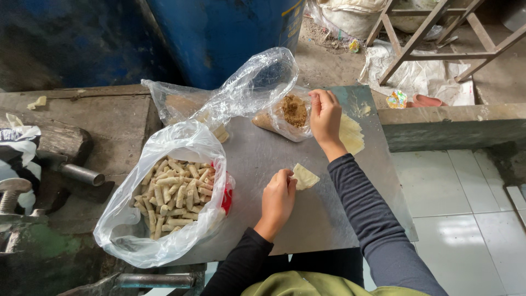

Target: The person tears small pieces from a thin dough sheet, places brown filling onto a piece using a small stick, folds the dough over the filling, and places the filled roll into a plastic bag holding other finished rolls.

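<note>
Left hand: grip pinching pale wrapper square on bench. Right hand: fingers curled at filling bag, further out, beyond wrapper; grip contents unclear.

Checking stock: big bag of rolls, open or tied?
Open: the big plastic bag mouth is spread wide, rolled sticks exposed inside.

A grey metal surface carries the things; on its left lies a clear plastic bag of rolled pastry sticks; at the far edge a smaller bag of brown filling; beside it a stack of pale wrappers; near the middle one folded wrapper.
</note>
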Available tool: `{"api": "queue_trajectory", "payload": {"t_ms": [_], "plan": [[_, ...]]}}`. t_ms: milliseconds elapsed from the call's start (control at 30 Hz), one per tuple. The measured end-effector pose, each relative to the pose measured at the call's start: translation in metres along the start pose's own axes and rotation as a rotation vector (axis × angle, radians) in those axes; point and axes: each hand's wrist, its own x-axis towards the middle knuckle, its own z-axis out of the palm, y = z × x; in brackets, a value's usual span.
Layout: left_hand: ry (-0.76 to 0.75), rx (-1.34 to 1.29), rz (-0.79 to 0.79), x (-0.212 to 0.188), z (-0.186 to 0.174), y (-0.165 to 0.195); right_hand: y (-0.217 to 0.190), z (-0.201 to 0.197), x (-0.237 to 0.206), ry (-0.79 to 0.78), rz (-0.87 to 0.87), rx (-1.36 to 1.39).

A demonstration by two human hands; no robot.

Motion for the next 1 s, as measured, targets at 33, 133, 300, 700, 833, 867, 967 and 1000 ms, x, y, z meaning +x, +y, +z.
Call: {"api": "queue_trajectory", "payload": {"t_ms": [33, 133, 300, 700, 833, 867, 967, 1000], "plan": [[-0.002, -0.003, -0.005, 0.0, -0.002, 0.001, 0.001, 0.0, -0.001, 0.009, 0.008, 0.017], [-0.008, -0.012, -0.022, 0.002, -0.006, 0.002, 0.006, 0.001, -0.009, 0.031, 0.118, 0.098], [-0.038, -0.046, -0.107, 0.003, -0.01, 0.003, 0.021, 0.005, -0.018, 0.061, 0.291, 0.154], [-0.044, -0.146, -0.179, 0.004, -0.017, 0.0, 0.043, -0.043, -0.037, 0.156, 0.746, 0.751], [-0.048, -0.187, -0.181, 0.004, -0.017, -0.001, 0.026, -0.075, -0.087, 0.075, 0.813, 0.802], [-0.046, -0.184, -0.18, 0.004, -0.017, -0.001, 0.02, -0.082, -0.101, 0.049, 0.843, 0.796], [-0.053, -0.178, -0.203, 0.006, -0.018, 0.001, 0.002, -0.091, -0.137, -0.04, 0.872, 0.714], [-0.058, -0.176, -0.217, 0.006, -0.019, 0.002, -0.003, -0.092, -0.145, -0.057, 0.832, 0.679]]}}
